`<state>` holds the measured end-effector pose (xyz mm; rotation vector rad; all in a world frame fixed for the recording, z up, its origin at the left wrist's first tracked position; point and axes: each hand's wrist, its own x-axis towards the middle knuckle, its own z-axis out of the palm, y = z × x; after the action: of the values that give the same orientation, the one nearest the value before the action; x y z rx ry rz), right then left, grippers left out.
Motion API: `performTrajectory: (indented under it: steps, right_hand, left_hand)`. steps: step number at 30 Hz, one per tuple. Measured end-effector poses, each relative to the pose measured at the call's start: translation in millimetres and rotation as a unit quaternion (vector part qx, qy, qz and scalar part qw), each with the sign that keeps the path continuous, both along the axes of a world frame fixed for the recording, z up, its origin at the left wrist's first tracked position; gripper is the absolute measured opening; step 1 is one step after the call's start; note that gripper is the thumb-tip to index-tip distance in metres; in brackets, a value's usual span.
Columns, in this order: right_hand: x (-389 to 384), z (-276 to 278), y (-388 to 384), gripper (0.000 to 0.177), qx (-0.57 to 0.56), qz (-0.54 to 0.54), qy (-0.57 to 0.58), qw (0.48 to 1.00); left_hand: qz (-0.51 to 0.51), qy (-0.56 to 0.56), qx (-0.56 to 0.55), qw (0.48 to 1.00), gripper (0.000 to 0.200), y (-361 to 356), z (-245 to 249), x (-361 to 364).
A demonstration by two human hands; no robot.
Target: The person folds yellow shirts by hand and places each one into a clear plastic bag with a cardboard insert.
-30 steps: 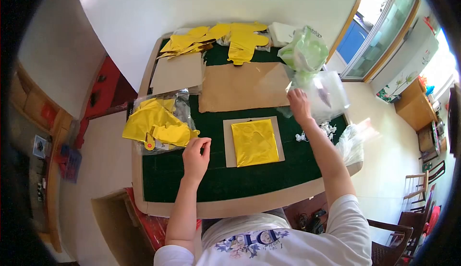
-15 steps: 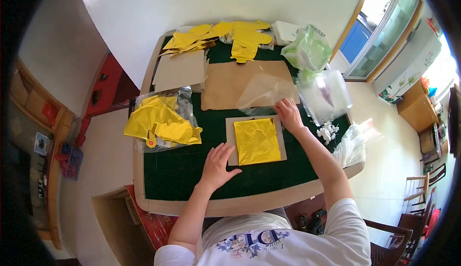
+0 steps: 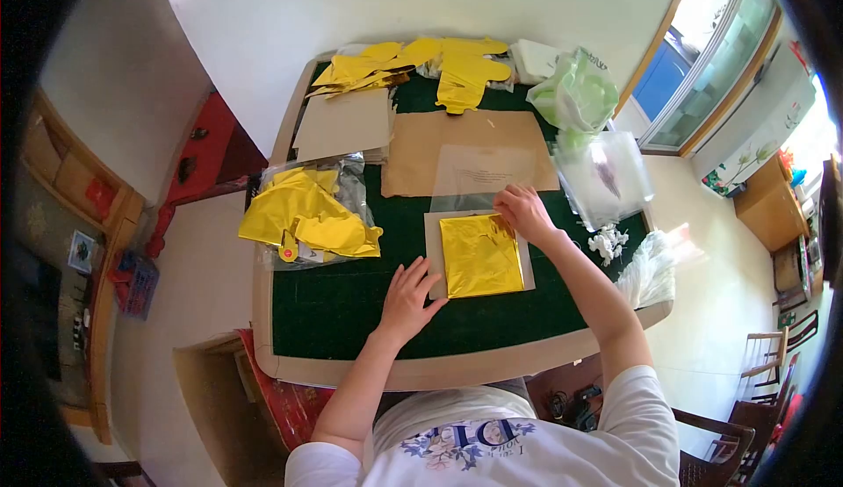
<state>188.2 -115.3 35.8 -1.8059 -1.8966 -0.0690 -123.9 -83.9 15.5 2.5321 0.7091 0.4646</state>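
A folded yellow foil piece (image 3: pixel 483 259) lies on a grey cardboard sheet (image 3: pixel 435 254) in the middle of the green table top. My left hand (image 3: pixel 408 301) is open, its fingertips against the cardboard's left edge and the thumb near the lower corner. At the upper right corner of the foil, my right hand (image 3: pixel 527 216) has its fingers bent and closed on the near edge of a clear plastic bag (image 3: pixel 465 169). The bag lies flat just beyond the cardboard, with faint print on it. My fingers partly hide its right corner.
Brown paper (image 3: pixel 413 149) lies beyond the bag. Grey cardboard sheets (image 3: pixel 342 127) are stacked at the left, behind bagged yellow foil pieces (image 3: pixel 316 215). Further foil balloons (image 3: pixel 465 74) line the back. A clear bag stack (image 3: pixel 606 180) and white scraps (image 3: pixel 608 242) are at the right.
The clear bag has settled flatter and nearer the cardboard. My right hand has shifted slightly towards the foil's top corner. My left hand stays at the cardboard's left edge. The whole view has shifted slightly.
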Motion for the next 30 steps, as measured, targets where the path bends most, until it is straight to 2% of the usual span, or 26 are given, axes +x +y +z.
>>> performTrajectory:
  steps: [7, 13, 16, 19, 21, 25, 26, 29, 30]
  right_hand:
    - [-4, -5, 9, 0.006, -0.015, -0.067, 0.025, 0.997]
    - [-2, -6, 8, 0.005, 0.001, -0.011, 0.052, 0.999]
    - [0, -6, 2, 0.006, 0.004, -0.04, 0.136, 0.99]
    - [0, -5, -3, 0.007, -0.009, -0.04, 0.131, 0.991]
    - [2, -13, 0, 0.008, 0.005, -0.033, 0.116, 0.993]
    - [-4, -1, -5, 0.01, 0.001, -0.049, 0.113, 0.992]
    - [-8, 4, -12, 0.011, 0.061, -0.076, 0.088, 0.991]
    - [-9, 6, -48, 0.015, -0.023, -0.263, 0.156, 0.952]
    - [-13, 8, -60, 0.017, -0.1, -0.281, 0.205, 0.932]
  left_hand:
    - [-0.024, -0.001, 0.014, 1.0, 0.031, 4, 0, -2]
    - [-0.046, -0.012, -0.009, 0.999, 0.028, 13, 3, -5]
    - [-0.054, -0.019, -0.006, 0.998, 0.025, 27, 4, -1]
    - [0.039, -0.083, -0.068, 0.993, 0.023, 57, 19, 32]
    - [0.051, -0.12, 0.048, 0.99, 0.021, 72, 26, 65]
    - [0.024, -0.013, 0.079, 0.996, 0.012, 95, 15, 107]
    - [0.015, 0.008, 0.09, 0.996, 0.011, 101, 9, 113]
    - [0.004, 0.032, 0.084, 0.996, 0.01, 107, 8, 115]
    - [0.005, 0.032, 0.075, 0.997, 0.01, 108, 8, 114]
